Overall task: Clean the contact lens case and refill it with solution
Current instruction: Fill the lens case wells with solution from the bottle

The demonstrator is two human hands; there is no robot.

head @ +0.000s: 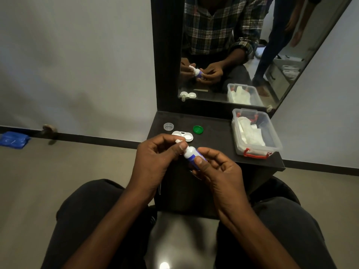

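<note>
case (pixel 182 136) between two caps, seemingly

Pale grey walls (pixel 77 55), dim light. Beige floor (pixel 48 171) with black skirting (pixel 97 139). Dark surface (pixel 213 131) below tall black-framed mirror (pixel 242 45). Blue bundle (pixel 14 139) on floor at left.

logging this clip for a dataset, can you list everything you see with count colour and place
lens case: 1, white, both wells uncapped, on the dark shelf just beyond the hands
clear cap: 1, see-through, on the shelf left of and behind the case
green cap: 1, green, on the shelf right of the case
solution bottle: 1, white with a blue label, held above the shelf's front edge
storage box: 1, clear with red latches, white tissues inside, right side of the shelf
shelf: 1, dark, under the mirror
mirror: 1, dark frame, on the wall
blue bag: 1, floor, far left
left hand: pinches the bottle's white tip
right hand: holds the bottle's body
</note>
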